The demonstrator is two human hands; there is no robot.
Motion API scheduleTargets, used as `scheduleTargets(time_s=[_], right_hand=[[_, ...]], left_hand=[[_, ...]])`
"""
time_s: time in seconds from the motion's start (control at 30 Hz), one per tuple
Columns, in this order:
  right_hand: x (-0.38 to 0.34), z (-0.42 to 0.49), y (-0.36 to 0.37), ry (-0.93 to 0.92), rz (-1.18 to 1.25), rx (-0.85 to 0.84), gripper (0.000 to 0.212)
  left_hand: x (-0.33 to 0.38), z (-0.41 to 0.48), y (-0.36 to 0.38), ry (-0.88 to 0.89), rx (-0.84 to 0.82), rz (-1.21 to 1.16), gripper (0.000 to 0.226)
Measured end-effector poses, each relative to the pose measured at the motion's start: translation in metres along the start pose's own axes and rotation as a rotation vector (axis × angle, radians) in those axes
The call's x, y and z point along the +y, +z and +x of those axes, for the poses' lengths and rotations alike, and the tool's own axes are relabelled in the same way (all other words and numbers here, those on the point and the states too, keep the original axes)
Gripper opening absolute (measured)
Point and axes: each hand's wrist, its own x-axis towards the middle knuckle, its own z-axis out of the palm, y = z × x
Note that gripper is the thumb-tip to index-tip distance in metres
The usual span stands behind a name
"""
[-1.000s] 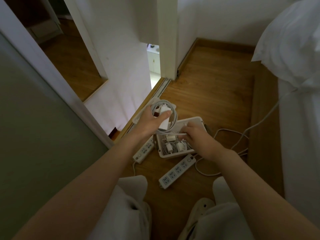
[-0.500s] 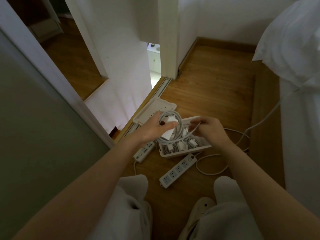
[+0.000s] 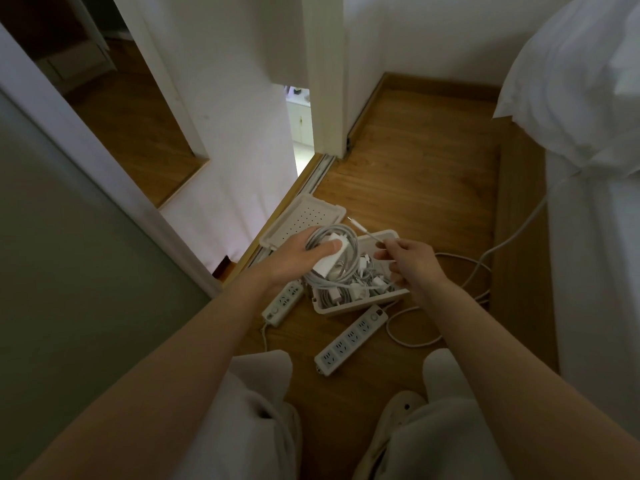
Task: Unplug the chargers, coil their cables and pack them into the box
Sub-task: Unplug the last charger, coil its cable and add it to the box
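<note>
**A:** What has the left hand got?

**B:** It grips a white charger with the coiled cable looped round it. The thumb presses on the charger's top, and the bundle is held just above the box.

**A:** And the right hand?

**B:** It is at 3 o'clock of the coil and pinches the cable's free end between thumb and forefinger. The plug tip sticks out toward 11 o'clock.

**A:** Where is the box?

**B:** It sits open on the wooden floor with small chargers and cords inside. The light is too dim to count them. The perforated lid lies at 11 o'clock of the box.

**A:** Anything around it?

**B:** A power strip lies at 6 o'clock of the box. A second strip is at 9 o'clock, partly under the left wrist. A loose white cord loops at 3 to 4 o'clock.
</note>
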Motion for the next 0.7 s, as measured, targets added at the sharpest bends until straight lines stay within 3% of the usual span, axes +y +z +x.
scheduleTargets(time_s=[0.2,0.4,0.7], right_hand=[[0.003,0.008,0.0,-0.032,-0.134,0.074,0.018],[0.008,0.01,0.002,-0.066,-0.222,0.097,0.018],[0.005,0.001,0.004,-0.068,-0.177,-0.06,0.022]], left_hand=[[0.006,0.0,0.004,-0.04,0.031,-0.25,0.014],[0.007,0.001,0.004,-0.047,0.017,-0.382,0.032],[0.007,0.001,0.002,-0.061,-0.009,-0.491,0.041]])
